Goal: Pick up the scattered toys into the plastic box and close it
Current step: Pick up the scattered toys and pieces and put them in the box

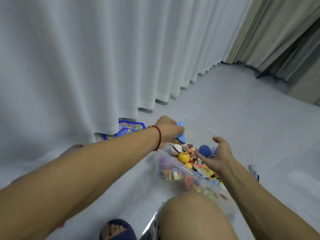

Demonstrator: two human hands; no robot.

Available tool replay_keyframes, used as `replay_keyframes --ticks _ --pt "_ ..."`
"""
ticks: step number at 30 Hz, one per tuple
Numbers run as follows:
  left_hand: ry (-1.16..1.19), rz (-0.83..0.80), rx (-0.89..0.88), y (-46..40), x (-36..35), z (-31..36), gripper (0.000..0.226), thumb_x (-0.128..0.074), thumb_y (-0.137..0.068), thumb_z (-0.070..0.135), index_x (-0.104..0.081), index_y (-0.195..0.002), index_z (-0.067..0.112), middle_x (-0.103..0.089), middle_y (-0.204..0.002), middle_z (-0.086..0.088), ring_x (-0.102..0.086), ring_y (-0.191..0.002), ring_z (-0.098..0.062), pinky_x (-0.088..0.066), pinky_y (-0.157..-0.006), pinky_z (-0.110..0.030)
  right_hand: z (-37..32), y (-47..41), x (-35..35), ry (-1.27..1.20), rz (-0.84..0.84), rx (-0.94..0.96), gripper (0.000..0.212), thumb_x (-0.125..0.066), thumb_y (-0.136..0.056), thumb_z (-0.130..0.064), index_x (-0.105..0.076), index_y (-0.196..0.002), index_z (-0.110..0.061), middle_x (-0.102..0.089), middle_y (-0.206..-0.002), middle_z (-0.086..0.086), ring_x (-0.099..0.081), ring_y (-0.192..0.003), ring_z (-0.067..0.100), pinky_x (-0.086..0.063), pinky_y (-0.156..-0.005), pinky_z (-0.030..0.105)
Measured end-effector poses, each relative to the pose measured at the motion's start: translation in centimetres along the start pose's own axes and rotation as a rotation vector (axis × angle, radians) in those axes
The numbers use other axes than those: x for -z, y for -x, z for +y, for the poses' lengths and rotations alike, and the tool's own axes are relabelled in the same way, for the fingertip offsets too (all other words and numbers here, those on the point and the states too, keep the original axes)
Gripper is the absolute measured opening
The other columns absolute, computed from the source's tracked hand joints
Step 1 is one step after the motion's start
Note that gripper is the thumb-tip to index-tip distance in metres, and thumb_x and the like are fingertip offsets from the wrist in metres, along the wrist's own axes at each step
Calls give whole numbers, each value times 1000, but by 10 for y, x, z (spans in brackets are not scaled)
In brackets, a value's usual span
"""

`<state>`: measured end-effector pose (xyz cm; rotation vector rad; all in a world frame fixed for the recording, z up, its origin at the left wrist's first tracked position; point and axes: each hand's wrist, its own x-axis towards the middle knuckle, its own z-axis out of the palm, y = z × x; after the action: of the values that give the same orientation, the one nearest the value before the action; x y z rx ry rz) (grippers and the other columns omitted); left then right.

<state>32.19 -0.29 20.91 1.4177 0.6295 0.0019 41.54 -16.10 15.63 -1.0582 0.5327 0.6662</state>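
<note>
Left hand [168, 129]: fingers curled around light-blue soft toy piece [181, 134], above far end of clear plastic box [188, 172] for release. Right hand [217, 155]: loosely cupped against dark-blue round ball [204, 150] over heaped toys. Box on floor, lid not fitted.

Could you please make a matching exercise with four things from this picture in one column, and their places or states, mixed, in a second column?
Things:
1. light blue toy
2. dark blue ball
3. yellow ball
4. blue patterned package

Places or states:
A. on the floor, partly under the curtain
B. gripped in the left hand
C. lying in the plastic box
D. at the fingers of the right hand

Pairs: 1-B, 2-D, 3-C, 4-A
</note>
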Motion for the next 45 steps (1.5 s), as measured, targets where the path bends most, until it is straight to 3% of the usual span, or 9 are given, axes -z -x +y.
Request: replay_keyframes --ticks 4,6,8,14,21,25,30,37,45 --pt "-64 -98 80 -6 -33 16 42 -50 -92 12 -43 -131 -2 -47 -126 -37 -66 -95 -37 -58 -50 -34 -23 10 27 2 10 71 61 -58 -85 -36 -41 -135 -5 -62 -120 16 -67 -96 34 -49 -94 55" --pt "-196 -75 74 -6 -21 16 53 -56 -80 13 -45 -130 -1 -38 -136 -37 -66 -68 -28 -60 -61 -46 -25 12 28 27 22 95 67 -60 -82 -33 -39 -138 -4 -43 -144 17 -52 -125 41 -52 -82 57" --pt "-330 -18 68 0 3 15 45 -57 -81 9 -53 -124 0 -52 -128 -32 -63 -71 -27 -58 -80 -48 -23 17 20 95 25 121 63 -58 -88 -31 -36 -141 -4 -30 -149 17 -37 -137 43 -49 -90 60" --pt "-512 244 134 48 116 -13 22 -54 -88 8 -65 -108 7 -57 -100 -12 -56 -79 -21 -60 -72 -38 24 13 -35 524 -267 81 38 -56 -91 -29 -66 -118 -4 -65 -115 17 -63 -97 30 -53 -97 50" --pt "-620 355 271 100 213 -79 17 -57 -90 12 -65 -105 13 -58 -99 -2 -58 -94 -24 -57 -74 -35 148 -16 -126 1236 -531 158 22 -64 -91 -27 -68 -106 -12 -66 -102 7 -65 -84 20 -58 -68 34" --pt "-713 302 320 101 257 -138 12 -60 -84 17 -62 -95 17 -58 -95 -3 -51 -71 -20 -48 -66 -26 215 -60 -143 1908 -748 448 38 -65 -89 -32 -62 -125 -23 -62 -126 4 -59 -114 24 -53 -92 37" --pt "-835 310 306 70 299 -202 43 -64 -85 26 -53 -126 25 -53 -119 0 -54 -108 -19 -43 -83 -25 282 -112 -157 2298 -883 688 69 -70 -83 -33 -41 -145 -24 -49 -139 8 -52 -123 30 -50 -96 43" --pt "-1071 357 330 30 343 -288 65 -66 -79 30 -39 -137 24 -49 -124 -11 -49 -111 -32 -45 -90 -35 337 -160 -177 2535 -901 787 117 -83 -72 -49 -4 -157 -33 -9 -162 8 -14 -147 42 -40 -107 61" --pt "-1301 304 255 -1 355 -334 96 -70 -79 43 -7 -152 41 0 -161 -10 -28 -134 -37 -48 -94 -43 355 -188 -167 2294 -974 984 68 -70 -88 -45 -34 -146 -43 -38 -148 3 -33 -131 28 -46 -103 46"
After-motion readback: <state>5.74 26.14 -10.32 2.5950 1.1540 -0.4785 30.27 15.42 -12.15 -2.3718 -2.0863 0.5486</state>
